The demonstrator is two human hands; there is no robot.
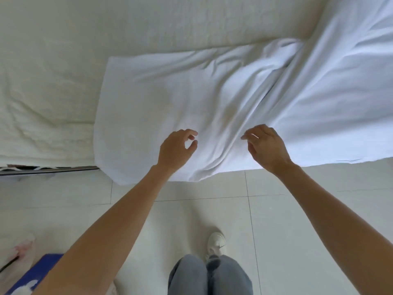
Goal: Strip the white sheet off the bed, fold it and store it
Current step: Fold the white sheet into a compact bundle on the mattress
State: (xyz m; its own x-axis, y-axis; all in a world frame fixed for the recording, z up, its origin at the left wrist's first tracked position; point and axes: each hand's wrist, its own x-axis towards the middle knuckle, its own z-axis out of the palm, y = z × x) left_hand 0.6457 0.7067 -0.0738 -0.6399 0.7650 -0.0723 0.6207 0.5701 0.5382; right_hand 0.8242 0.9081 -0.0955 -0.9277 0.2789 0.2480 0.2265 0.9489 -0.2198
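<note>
The white sheet (212,92) lies folded over itself on the bed, wrinkled, with its near edge hanging past the bed's side toward the floor. It runs off to the upper right. My left hand (176,150) hovers over the sheet's near part, fingers curled and apart, holding nothing. My right hand (265,145) hovers just to the right, over a long crease in the cloth, fingers loosely bent; none of them pinch the fabric. The cream mattress cover (53,81) is bare to the left and behind the sheet.
Pale floor tiles (287,220) lie between me and the bed. My legs in grey trousers and a white shoe (217,243) are below. A blue object (36,273) and a pale bag sit at the lower left. A dark bed rail (49,170) shows at left.
</note>
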